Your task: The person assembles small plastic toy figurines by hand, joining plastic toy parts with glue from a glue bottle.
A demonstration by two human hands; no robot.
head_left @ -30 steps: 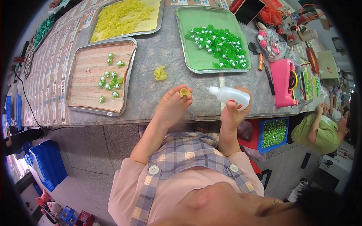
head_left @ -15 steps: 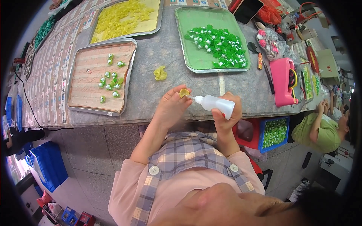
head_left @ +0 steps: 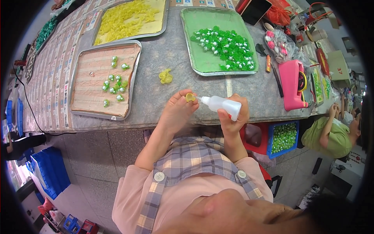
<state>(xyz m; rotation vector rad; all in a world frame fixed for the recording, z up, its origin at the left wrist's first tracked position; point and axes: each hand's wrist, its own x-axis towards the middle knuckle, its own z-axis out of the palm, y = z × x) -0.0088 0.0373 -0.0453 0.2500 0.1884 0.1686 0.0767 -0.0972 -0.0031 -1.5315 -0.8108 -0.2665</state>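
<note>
Between the fingertips of my left hand (head_left: 177, 109) is a small yellow cup-shaped plastic piece (head_left: 190, 97). My right hand (head_left: 237, 113) grips a white squeeze bottle (head_left: 220, 105), tilted so its narrow nozzle points left toward that piece, a small gap between them. Just beyond my left hand, a few yellow pieces (head_left: 165, 76) lie on the grey table cover. To the left, a tray lined with pinkish cloth (head_left: 87, 84) carries several small green pieces with white eye-like balls (head_left: 112, 90).
A tray of yellow pieces (head_left: 128, 19) stands at the far left, a green-lined tray (head_left: 198, 64) with green-and-white pieces far right. A pink tape dispenser (head_left: 290, 85) sits right. Below the table edge is a blue crate of green pieces (head_left: 283, 138). A person in green (head_left: 329, 132) sits at right.
My right hand has drawn the bottle slightly right, so its nozzle has come away from the yellow piece. My left hand stays nearly in place.
</note>
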